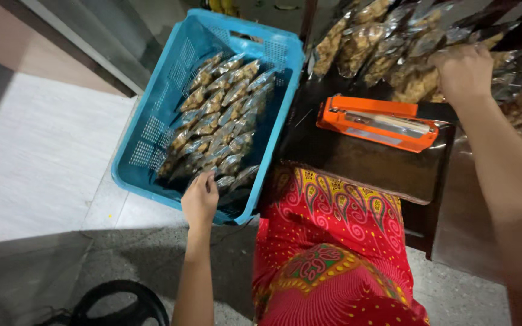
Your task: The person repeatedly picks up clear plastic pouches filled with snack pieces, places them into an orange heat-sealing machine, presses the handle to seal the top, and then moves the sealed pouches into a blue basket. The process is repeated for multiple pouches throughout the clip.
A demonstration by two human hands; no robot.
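left hand [199,199] laid open on packets in blue crate [152,130] | right hand [463,72] gripped snack packets [394,54] — grip unclear | risk — pile could slide off counter [364,163]

The floor [43,157] is pale and tiled at the left, giving way to rough grey concrete [92,253] nearer the camera. A dark wooden desk [364,163] stands at the right. A black cable coil [122,305] lies on the concrete. Light is dim and warm.
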